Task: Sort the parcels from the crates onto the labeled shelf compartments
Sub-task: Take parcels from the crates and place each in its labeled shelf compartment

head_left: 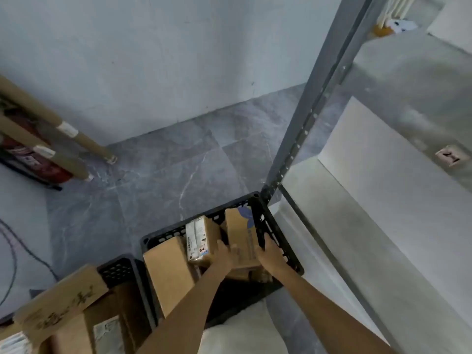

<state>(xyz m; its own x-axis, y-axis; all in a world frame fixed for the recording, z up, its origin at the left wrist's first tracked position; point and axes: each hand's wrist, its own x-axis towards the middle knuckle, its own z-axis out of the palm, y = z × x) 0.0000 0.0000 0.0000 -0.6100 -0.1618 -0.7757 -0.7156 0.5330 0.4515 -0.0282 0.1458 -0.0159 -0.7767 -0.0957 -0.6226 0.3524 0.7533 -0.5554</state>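
Parcels are still mostly sitting in two black crates on the floor, and the one being worked on right now is a tall brown box (241, 238) with a blue leaf print, standing on end in the near crate (281, 251) right next to the shelf post (306, 118). Left hand (224, 254) is pressed against the box's left face with fingers wrapped around its edge, squeezed in between it and the labeled box (200, 238) beside it. Right hand (270, 254) is down at the box's right side, against the crate wall; looks like it's gripping the box too, but the fingers are tucked out of view there, so I honestly can't tell how closed they are. Both forearms reach straight down and forward from the bottom of the view, wrists angled inward toward each other, classic two-handed clamp. If I were doing this, I'd lift straight up so the box clears the crate rim and doesn't drag the neighbor with it, then read the label before swinging over. The shelf (383, 200) is just to the right with a small tag (450, 155) on one level, though it's too blurry to read for sure. Second crate (122, 269) on the left has more boxes waiting, so plenty left to do.
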